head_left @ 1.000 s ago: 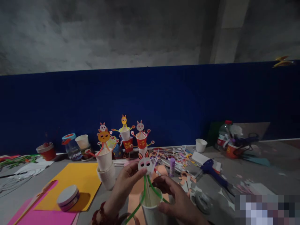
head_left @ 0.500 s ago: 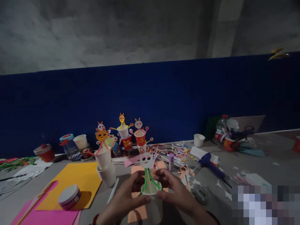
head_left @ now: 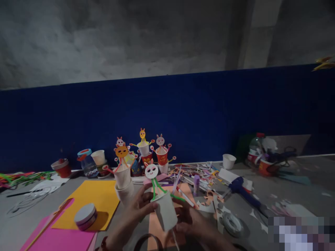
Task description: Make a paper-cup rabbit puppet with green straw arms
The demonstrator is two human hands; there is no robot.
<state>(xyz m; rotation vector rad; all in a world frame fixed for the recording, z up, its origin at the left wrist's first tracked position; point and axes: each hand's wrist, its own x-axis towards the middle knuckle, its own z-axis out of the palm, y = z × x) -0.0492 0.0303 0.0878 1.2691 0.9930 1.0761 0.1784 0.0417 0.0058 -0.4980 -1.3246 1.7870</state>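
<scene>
A white paper cup (head_left: 165, 212) is raised and tilted, its base toward the lower right. A white paper rabbit face (head_left: 151, 171) stands above its rim on green pipe cleaners, leaning left. My left hand (head_left: 140, 205) grips the cup near the rim, thumb in front and fingers behind. My right hand (head_left: 191, 219) closes round the cup's lower right side, near the base; some of its fingers are hidden. One green pipe cleaner arm (head_left: 178, 198) sticks out right above this hand. Below the cup shows a thin pale stick (head_left: 175, 240).
Behind stand finished cup figures (head_left: 123, 174) and a glue stick (head_left: 196, 184). At right lie a blue glue gun (head_left: 243, 191) and a tape roll (head_left: 232, 223). Orange-yellow paper (head_left: 104, 195) bears a round jar (head_left: 86, 216) at left. Paper scraps (head_left: 204, 172) litter the back.
The cup has gone from upright to tilted, and the rabbit face now leans left and sits lower. My right hand has shifted from the rim down toward the base. The view has turned slightly left.
</scene>
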